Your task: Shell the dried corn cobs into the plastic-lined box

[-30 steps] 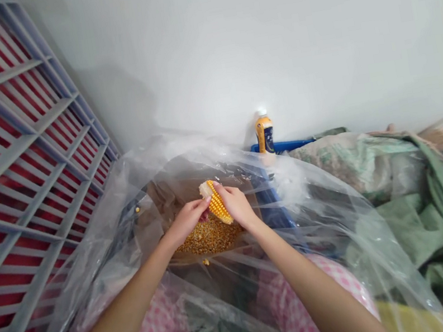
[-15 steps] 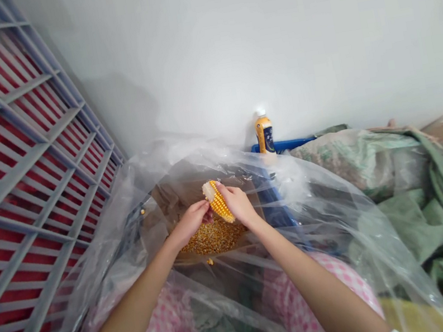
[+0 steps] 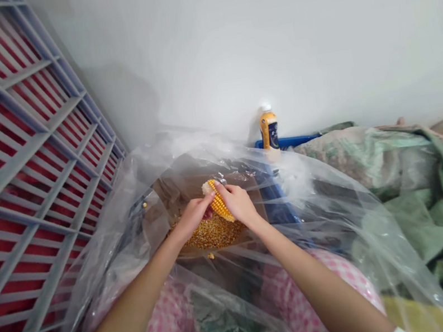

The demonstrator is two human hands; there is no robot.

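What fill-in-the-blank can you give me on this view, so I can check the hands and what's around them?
The left hand and the right hand both hold a ____.
Under the hands lies a heap of yellow ____.
The bottle against the wall has a ____ cap.
The grey rack stands on the ____ side of the view.

Missing words: corn cob; corn kernels; white; left.

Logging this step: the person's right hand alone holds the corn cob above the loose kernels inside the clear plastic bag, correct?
Not quite: the head view shows two hands on it. The left hand is on the corn cob too, with the right hand, above the loose kernels inside the clear plastic bag.
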